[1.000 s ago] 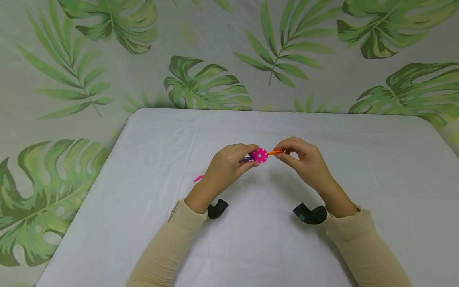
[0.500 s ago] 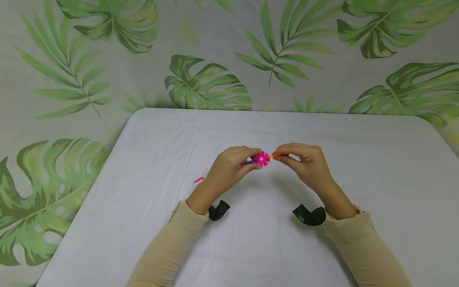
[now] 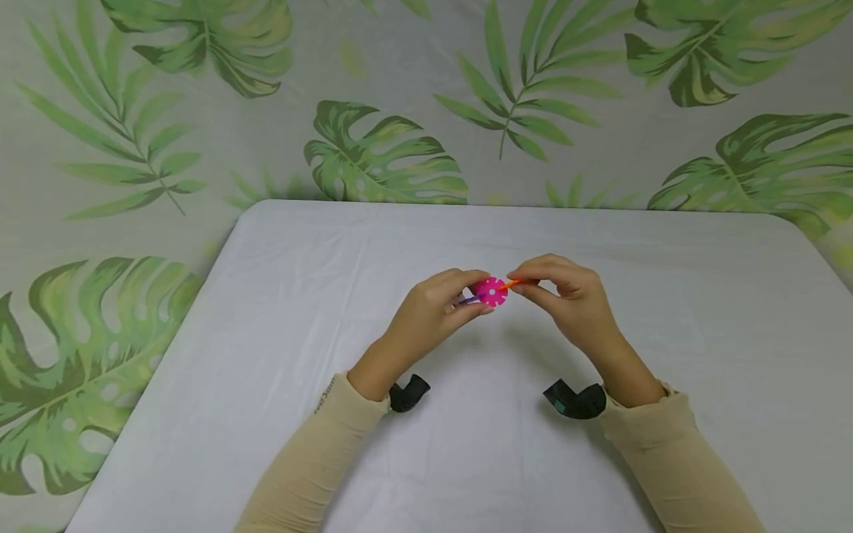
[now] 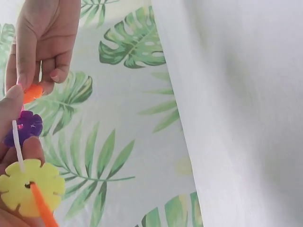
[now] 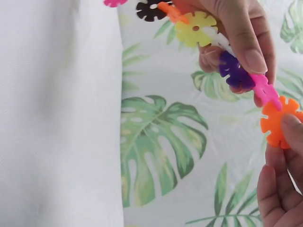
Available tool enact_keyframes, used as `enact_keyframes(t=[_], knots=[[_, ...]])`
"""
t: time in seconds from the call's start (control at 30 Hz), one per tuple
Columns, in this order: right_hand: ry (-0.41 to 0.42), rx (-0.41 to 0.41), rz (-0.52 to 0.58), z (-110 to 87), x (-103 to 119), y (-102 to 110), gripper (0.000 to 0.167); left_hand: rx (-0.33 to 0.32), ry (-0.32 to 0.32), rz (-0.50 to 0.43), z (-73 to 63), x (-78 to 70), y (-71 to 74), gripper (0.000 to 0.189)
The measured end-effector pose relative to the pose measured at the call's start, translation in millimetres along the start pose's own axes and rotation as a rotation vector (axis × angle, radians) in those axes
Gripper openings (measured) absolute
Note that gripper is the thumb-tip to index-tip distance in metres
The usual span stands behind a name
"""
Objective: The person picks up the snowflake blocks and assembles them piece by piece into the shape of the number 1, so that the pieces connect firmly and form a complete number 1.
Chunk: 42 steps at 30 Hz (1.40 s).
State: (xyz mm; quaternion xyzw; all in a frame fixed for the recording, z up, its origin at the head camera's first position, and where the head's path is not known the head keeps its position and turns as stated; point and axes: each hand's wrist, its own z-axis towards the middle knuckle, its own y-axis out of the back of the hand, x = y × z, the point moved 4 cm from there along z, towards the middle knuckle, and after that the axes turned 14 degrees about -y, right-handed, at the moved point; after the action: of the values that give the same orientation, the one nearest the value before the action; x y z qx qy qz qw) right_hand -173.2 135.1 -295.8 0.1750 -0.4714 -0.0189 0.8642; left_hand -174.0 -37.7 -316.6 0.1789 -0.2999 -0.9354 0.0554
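My left hand (image 3: 440,303) pinches a pink notched disc (image 3: 493,292) in the head view, with a purple disc (image 5: 235,71) joined behind it. These belong to a chain of flat flower-like interlocking discs, with white (image 5: 218,39), yellow (image 5: 195,29), orange (image 5: 175,13), black (image 5: 152,9) and pink (image 5: 114,2) pieces trailing from the left hand. Between thumb and fingers, my right hand (image 3: 569,296) pinches an orange disc (image 5: 279,122). The orange disc meets the pink disc's edge; how deep the slots sit together cannot be told.
A white-covered table (image 3: 493,459) lies under both hands. Behind it hangs a leaf-patterned cloth (image 3: 400,74). Black wrist cameras stick out from the left sleeve (image 3: 326,437) and the right sleeve (image 3: 666,437).
The left hand has shifted slightly right with the pink disc, and the orange disc now overlaps it more. The pink piece seen earlier beside the left wrist has gone from the head view.
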Motion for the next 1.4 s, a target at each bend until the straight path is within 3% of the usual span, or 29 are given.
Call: enact_keyframes(t=[0.27,0.47,0.63,0.8,0.93,1.1,1.4], knots=[[-0.057,-0.034,0.085,0.1,12.3,8.5,0.027,-0.009,0.07,-0.203,0.4,-5.0,-6.7,0.04],[-0.093,-0.042,0.199,-0.3,-0.1,18.4,0.029,-0.012,0.08,-0.45,0.8,-10.0,-14.4,0.035],[-0.141,-0.035,0.191,-0.5,-12.6,21.2,0.028,-0.042,0.148,-0.568,2.5,-17.1,-16.6,0.034],[-0.208,-0.036,0.227,0.1,-20.1,18.9,0.025,-0.057,0.181,-0.499,7.1,-26.6,-12.8,0.032],[-0.266,-0.036,0.256,0.2,-26.9,15.0,0.021,-0.064,0.219,-0.43,6.7,-25.8,-13.3,0.032],[-0.334,-0.012,0.254,-0.7,-39.2,10.3,0.021,-0.064,0.292,-0.469,1.3,-17.7,-19.9,0.031],[-0.433,0.115,0.281,-4.0,-67.6,1.6,0.028,-0.017,0.47,-0.57,-12.7,1.3,-33.5,0.029]])
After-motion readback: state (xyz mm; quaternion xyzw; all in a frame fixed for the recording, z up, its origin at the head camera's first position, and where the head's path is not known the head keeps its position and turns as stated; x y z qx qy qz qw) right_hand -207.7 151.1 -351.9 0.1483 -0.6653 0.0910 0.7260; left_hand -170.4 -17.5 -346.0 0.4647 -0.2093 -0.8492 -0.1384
